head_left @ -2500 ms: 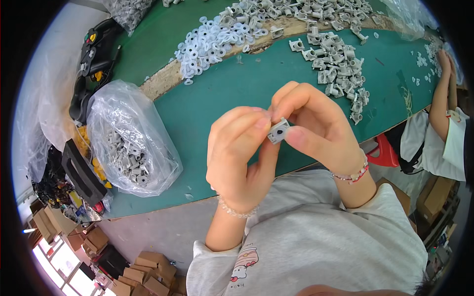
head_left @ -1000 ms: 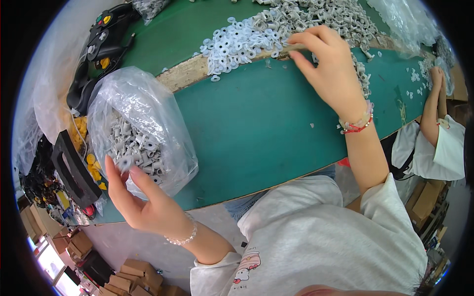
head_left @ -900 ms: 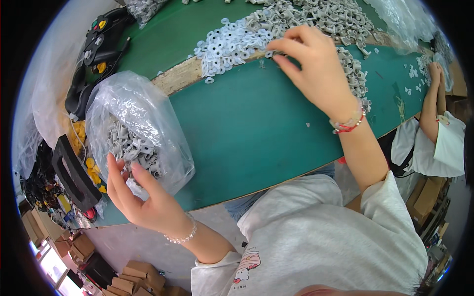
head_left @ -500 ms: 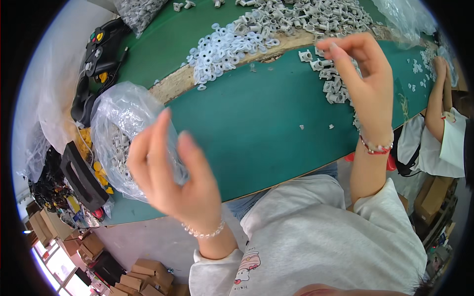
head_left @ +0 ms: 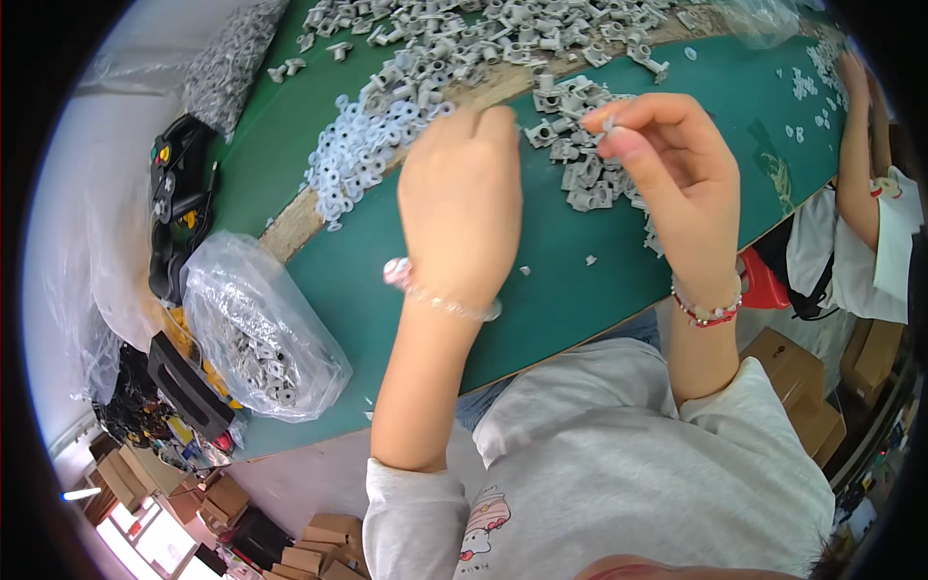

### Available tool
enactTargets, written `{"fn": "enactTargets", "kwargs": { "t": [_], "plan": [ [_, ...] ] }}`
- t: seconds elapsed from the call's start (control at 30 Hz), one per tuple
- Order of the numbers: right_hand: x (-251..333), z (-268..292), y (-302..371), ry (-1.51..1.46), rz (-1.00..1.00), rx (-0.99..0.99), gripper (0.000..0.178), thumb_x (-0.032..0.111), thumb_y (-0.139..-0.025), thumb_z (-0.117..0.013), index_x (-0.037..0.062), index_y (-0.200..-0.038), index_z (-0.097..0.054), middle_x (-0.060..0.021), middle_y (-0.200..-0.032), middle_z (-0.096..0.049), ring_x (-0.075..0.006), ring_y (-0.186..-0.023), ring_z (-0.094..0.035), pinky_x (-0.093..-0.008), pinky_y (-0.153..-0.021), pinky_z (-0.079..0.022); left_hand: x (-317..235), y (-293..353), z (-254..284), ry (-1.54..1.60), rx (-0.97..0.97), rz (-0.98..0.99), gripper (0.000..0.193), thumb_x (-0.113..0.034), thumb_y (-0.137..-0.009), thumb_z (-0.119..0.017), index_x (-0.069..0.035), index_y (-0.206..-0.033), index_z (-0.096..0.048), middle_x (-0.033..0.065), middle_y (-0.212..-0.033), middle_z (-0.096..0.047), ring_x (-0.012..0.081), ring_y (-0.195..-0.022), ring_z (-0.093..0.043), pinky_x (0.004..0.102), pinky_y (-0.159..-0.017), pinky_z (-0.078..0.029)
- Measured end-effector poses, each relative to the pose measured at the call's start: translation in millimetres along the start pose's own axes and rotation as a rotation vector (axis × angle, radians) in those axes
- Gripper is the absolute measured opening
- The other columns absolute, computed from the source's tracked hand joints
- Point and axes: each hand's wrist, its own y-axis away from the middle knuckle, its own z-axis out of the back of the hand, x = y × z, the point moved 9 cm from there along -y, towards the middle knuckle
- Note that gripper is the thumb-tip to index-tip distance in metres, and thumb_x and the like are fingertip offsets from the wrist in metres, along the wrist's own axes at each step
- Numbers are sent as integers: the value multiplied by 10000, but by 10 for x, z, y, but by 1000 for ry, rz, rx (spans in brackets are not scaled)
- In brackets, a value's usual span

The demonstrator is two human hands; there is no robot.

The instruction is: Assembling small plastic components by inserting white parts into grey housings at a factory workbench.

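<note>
My right hand [head_left: 681, 169] is raised over the near part of the green table. Its thumb and forefinger pinch a small pale grey plastic piece [head_left: 607, 127], too small to make out fully. Behind those fingertips lie grey plastic fittings with short tubes [head_left: 580, 174] in a loose heap. My left hand [head_left: 461, 198] is back up, its fingers curled down at the edge of the heaps. The fingertips and anything in them are hidden. Just left of it spreads a heap of translucent bluish-white rings [head_left: 353, 155].
A clear bag of grey parts [head_left: 266, 338] stands at the left, near black game controllers [head_left: 174, 193]. A larger heap of grey fittings [head_left: 483, 39] covers the back beyond a wooden strip [head_left: 295, 227]. Another person's arm [head_left: 855, 164] reaches in at the far right.
My left hand has swung from beside the clear bag up and right to the heaps, its fingers now curled down. The right hand has moved slightly left, and a pinched piece now shows.
</note>
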Motion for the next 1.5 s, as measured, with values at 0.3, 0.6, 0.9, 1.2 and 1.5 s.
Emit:
{"fn": "enactTargets", "kwargs": {
  "t": [0.3, 0.6, 0.9, 1.2, 1.5],
  "plan": [
    [-23, -317, 151, -247, -127, 222, 130, -64, -842, -593, -46, -970, -605, -145, -956, -659, -177, -899, -634, -278, -804, -510, 361, 689, 102, 1091, 19, 645, 193, 79, -805, -653, 36, -973, -568, 119, -974, -648, 132, -860, -629, 248, -776, -515],
    [8, -834, 415, -364, -152, 332, 67, 30, -839, -636, 16, -900, -613, -76, -1050, -535, -131, -966, -517, -273, -840, -428, 248, 1056, 354, 1389, -278, 409, 210, 129, -788, -636, 30, -943, -536, 193, -1021, -632, 217, -970, -621, 311, -832, -527],
    [104, -1068, 496, -314, -107, 419, 115, -11, -841, -578, 31, -946, -556, -107, -1130, -480, -145, -1004, -463, -300, -881, -393, 321, 1282, 519, 1354, -383, 336, 208, 133, -780, -645, 29, -930, -543, 194, -1012, -640, 233, -959, -627, 333, -821, -534],
    [-134, -1289, 628, -699, -508, 521, 229, 120, -865, -633, 39, -1048, -523, -84, -1172, -484, -129, -1061, -494, -293, -909, -407, 297, 1286, 590, 1377, -416, 279, 208, 138, -774, -649, 30, -919, -546, 209, -977, -650, 244, -926, -638, 349, -816, -532],
    [-221, -1440, 761, -854, -698, 612, 273, 237, -833, -657, 99, -1003, -494, -87, -1217, -437, -169, -1080, -449, -329, -943, -364, 333, 1338, 547, 1350, -420, 323, 208, 149, -762, -652, 30, -905, -558, 192, -939, -658, 241, -906, -645, 338, -822, -523]
  ]
}}
